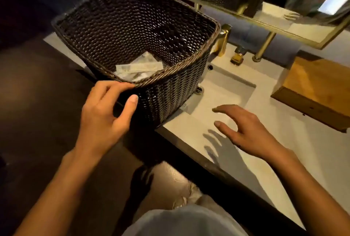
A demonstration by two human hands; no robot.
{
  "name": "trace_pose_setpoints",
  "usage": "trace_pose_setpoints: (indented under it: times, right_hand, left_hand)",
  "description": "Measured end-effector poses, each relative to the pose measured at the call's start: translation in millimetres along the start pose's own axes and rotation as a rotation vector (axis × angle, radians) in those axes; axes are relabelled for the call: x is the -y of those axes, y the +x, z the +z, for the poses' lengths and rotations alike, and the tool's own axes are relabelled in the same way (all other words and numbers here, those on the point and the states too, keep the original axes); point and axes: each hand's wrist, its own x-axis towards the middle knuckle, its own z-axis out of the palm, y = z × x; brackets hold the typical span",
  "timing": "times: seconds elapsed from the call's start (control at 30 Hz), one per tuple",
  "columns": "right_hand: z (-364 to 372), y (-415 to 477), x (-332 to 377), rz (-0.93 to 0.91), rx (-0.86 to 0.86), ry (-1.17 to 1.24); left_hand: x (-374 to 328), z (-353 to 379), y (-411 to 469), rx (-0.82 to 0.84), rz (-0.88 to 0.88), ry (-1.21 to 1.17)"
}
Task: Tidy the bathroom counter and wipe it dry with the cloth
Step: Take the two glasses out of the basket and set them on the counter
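Observation:
A large dark woven basket (176, 91) stands on the left part of the pale counter (306, 152), tilted toward me and partly over the sink. White wrapped packets (139, 67) lie in its bottom. My left hand (106, 114) grips the basket's near rim, fingers over the edge and thumb on the outer wall. My right hand (248, 129) hovers just above the counter in front of the sink, fingers spread, holding nothing. No cloth is in view.
A rectangular sink (225, 91) is set in the counter, with a gold tap (222, 40) behind it and a small gold-capped bottle (237, 55). A wooden box (314, 88) sits at the right. A gold-framed mirror (265, 14) stands behind. Dark floor lies to the left.

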Motion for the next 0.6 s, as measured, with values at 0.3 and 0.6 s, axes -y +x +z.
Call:
trace_pose_setpoints:
  times: [0.3, 0.6]
  right_hand:
    - [-68, 156, 21, -0.361, -0.344, 0.007]
    - [-56, 220, 30, -0.386, -0.146, -0.258]
  left_hand:
    - [35, 14, 65, 0.161, -0.157, 0.163]
    - [55, 22, 88, 0.256, -0.185, 0.256]
